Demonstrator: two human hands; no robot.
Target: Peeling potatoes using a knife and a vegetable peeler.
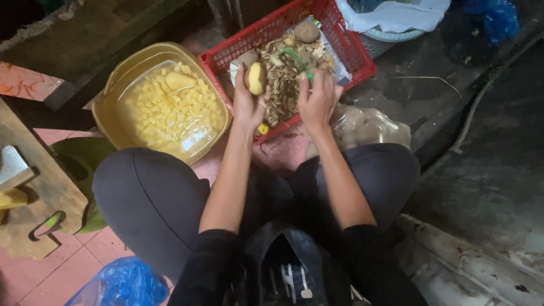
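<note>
Below, left hand (247, 105) gripping half-peeled oval potato (256, 78), right hand (317, 102) holding green peeler (296, 59)

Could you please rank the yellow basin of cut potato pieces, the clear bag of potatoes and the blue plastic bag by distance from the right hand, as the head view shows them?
From the right hand:
1. Clear bag of potatoes, just beside it on the right.
2. Yellow basin of cut potato pieces, across to the left.
3. Blue plastic bag, bottom left by the knee.
</note>
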